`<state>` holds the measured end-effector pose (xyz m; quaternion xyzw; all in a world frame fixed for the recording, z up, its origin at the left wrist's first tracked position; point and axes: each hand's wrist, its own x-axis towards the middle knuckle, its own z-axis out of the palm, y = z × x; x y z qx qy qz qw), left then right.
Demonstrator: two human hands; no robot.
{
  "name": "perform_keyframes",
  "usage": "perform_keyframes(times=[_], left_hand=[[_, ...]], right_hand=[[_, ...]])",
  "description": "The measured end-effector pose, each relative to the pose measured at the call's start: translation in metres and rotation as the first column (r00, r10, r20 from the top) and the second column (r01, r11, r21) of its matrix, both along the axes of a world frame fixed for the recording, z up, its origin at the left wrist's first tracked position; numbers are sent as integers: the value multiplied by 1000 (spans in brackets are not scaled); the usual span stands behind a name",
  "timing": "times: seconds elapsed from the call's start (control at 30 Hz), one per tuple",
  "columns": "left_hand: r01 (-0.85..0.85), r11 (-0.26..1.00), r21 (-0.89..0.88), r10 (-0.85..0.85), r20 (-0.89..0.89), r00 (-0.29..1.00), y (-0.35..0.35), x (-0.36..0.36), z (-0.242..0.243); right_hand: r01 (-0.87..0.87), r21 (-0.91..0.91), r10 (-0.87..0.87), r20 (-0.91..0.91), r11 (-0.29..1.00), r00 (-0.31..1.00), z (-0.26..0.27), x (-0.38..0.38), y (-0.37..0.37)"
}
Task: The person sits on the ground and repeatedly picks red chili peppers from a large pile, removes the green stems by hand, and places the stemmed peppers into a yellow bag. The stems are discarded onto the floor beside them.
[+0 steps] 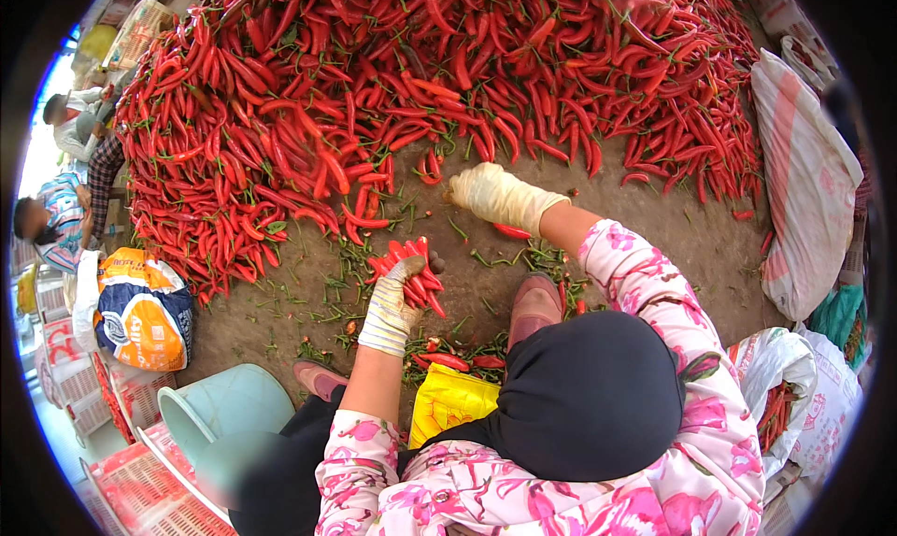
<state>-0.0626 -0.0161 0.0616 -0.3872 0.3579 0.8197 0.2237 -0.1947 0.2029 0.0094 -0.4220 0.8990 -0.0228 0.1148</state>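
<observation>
My left hand (389, 313), in a striped, soiled fabric glove, holds a bunch of red chili peppers (416, 281) above the dirt floor. Their tips point several ways past my fingers. My right hand (496, 194), in a cream glove, reaches out near the front edge of a large heap of red chili peppers (448, 66). Its fingers are curled and mostly hidden by the back of the glove, so whether it grips anything does not show. Two loose chilies (431, 166) lie just beyond its fingertips. Cut green stems (448, 343) litter the floor between my shoes.
A yellow bag (452, 399) lies between my legs. To the left are a pale blue bucket (231, 403), an orange and navy sack (144, 308) and red-and-white plastic crates (151, 490). Sacks (806, 178) stand on the right. Two people (59, 217) sit at far left.
</observation>
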Motion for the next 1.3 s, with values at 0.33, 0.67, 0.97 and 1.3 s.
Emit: perform_keyframes(times=[0.33, 0.67, 0.97, 1.3], left_hand=[[108, 950, -294, -233, -430, 872, 17, -20, 42], [154, 988, -10, -152, -229, 961, 13, -1, 14], [476, 778, -410, -606, -291, 740, 43, -4, 19], [569, 755, -325, -651, -269, 710, 65, 7, 14]], right_hand=[[822, -413, 163, 911, 393, 379, 93, 28, 6], [489, -483, -626, -173, 727, 760, 64, 61, 47], [656, -143, -591, 325, 741, 738, 17, 103, 79], [865, -336, -452, 748, 373, 485, 69, 88, 32]])
